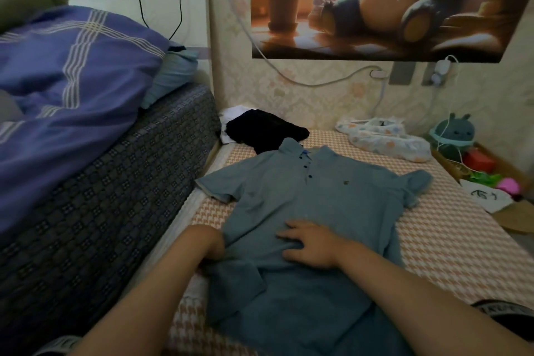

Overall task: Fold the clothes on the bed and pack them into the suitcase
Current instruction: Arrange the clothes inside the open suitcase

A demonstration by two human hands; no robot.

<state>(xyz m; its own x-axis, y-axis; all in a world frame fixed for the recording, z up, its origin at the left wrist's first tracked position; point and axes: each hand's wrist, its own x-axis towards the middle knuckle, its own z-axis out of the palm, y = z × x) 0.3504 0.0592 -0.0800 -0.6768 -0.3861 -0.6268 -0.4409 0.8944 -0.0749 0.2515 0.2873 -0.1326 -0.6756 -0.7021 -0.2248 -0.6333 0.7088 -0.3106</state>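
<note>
Mid-shirt: right hand (309,243) flat, fingers spread, pressing the polo shirt (318,191); left hand (212,250) at shirt's left edge, fingers hidden in cloth, grip can't tell. Shirt lies face-up on the bed (433,240). Suggest: keep right palm as crease anchor, bring left side over in 1 pass, smooth wrinkles. Black garment (265,130) lies far side.

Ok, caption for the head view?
Right hand presses a blue-grey polo shirt on the houndstooth-patterned bed, left hand at its edge.
</note>
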